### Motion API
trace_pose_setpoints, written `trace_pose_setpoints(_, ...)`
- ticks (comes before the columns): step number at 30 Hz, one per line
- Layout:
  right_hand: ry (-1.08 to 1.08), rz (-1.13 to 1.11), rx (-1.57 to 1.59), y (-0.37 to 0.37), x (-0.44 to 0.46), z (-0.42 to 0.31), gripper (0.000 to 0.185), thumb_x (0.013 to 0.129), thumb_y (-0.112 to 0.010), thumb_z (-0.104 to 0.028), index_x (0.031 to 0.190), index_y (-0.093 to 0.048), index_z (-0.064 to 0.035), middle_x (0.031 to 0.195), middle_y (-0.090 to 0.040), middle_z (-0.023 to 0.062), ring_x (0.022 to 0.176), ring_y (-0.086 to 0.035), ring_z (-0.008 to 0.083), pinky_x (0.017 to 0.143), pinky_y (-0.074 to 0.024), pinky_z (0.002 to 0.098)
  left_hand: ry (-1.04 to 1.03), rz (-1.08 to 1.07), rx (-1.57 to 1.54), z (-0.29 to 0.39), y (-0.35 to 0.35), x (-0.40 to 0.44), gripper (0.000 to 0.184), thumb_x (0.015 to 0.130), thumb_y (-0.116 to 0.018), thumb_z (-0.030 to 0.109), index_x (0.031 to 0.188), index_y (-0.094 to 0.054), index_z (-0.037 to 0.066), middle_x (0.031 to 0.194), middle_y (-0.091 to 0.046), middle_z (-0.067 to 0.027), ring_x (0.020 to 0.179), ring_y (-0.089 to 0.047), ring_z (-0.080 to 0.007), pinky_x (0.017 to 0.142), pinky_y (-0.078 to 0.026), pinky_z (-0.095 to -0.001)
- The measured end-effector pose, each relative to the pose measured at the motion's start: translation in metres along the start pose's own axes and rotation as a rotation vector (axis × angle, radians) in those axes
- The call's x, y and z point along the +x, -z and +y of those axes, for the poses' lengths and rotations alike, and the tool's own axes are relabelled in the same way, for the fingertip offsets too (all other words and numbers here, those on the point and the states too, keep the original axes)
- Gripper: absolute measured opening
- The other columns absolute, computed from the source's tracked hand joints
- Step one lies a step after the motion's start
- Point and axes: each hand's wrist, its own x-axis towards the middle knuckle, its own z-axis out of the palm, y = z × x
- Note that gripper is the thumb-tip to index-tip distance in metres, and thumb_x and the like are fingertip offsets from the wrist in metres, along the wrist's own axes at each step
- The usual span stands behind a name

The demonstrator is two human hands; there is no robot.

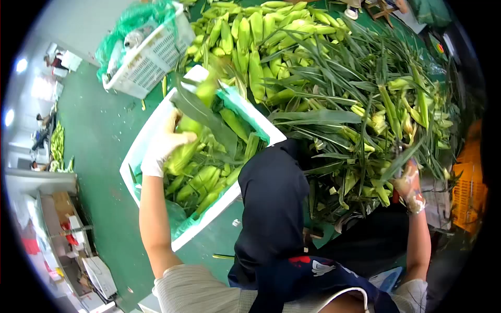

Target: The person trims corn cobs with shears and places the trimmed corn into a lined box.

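Observation:
My left hand (169,141), in a white glove, is closed around a green-husked ear of corn (189,125) at the left side of a white foam box (195,224). A green plastic liner (242,107) lies inside the box, under several more ears of corn (201,182). One long leaf hangs across the box above them. At the right, my gloved right hand (409,185) is closed at the edge of the leafy pile. It grips what look like pruning shears (400,150), partly hidden by leaves.
Husked-green corn (255,31) is heaped at the back. Cut leaves and stalks (360,109) pile up at the right. A white crate (148,60) with green netting stands back left. An orange crate (467,182) is at far right. The floor (99,156) is green.

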Motion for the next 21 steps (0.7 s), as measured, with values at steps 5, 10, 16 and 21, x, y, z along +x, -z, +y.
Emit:
trace_pose_setpoints(5, 0.054, -0.378, 0.157, -0.003, 0.016, -0.077, 0.056, 0.067, -0.076, -0.035, 0.111, -0.056, -0.0061, 0.110, -0.055, 0.0181, 0.103, -0.054, 0.0345, 0.091, -0.0466, 0.0423, -0.165, 0.165, -0.755, 0.086, -0.102, 0.104, 0.034, 0.090, -0.056, 0.026, 0.116, -0.058, 0.003, 0.107, -0.064, -0.0078, 0.099, -0.059, -0.0194, 0.091, -0.046, -0.0338)
trace_pose_setpoints(10, 0.229, -0.064, 0.380, -0.031, 0.010, -0.060, 0.055, 0.068, -0.074, -0.032, 0.112, -0.055, -0.0047, 0.110, -0.056, 0.0203, 0.105, -0.054, 0.0359, 0.094, -0.0436, 0.0432, -0.077, 0.061, -1.242, 0.155, -0.229, 0.174, 0.024, 0.086, -0.061, 0.036, 0.086, -0.060, 0.012, 0.087, -0.062, -0.0038, 0.085, -0.058, -0.0239, 0.085, -0.047, -0.0423)
trace_pose_setpoints(16, -0.072, 0.055, 0.485, -0.016, 0.015, -0.039, 0.059, 0.068, -0.073, -0.038, 0.114, -0.056, -0.0048, 0.109, -0.057, 0.0219, 0.103, -0.055, 0.0372, 0.093, -0.0440, 0.0423, 0.279, 0.097, -1.295, 0.187, -0.325, 0.155, 0.030, 0.088, -0.056, 0.037, 0.099, -0.055, 0.009, 0.102, -0.059, -0.0088, 0.095, -0.057, -0.0258, 0.088, -0.048, -0.0466)
trace_pose_setpoints(21, 0.102, 0.126, 0.499, -0.006, 0.045, -0.016, 0.046, 0.067, -0.073, -0.034, 0.102, -0.063, -0.0054, 0.104, -0.061, 0.0189, 0.094, -0.058, 0.0334, 0.086, -0.0468, 0.0400, 0.288, 0.099, -1.333, 0.179, -0.363, 0.136, 0.033, 0.090, -0.052, 0.037, 0.103, -0.055, 0.007, 0.104, -0.059, -0.0096, 0.095, -0.057, -0.0262, 0.088, -0.049, -0.0443)
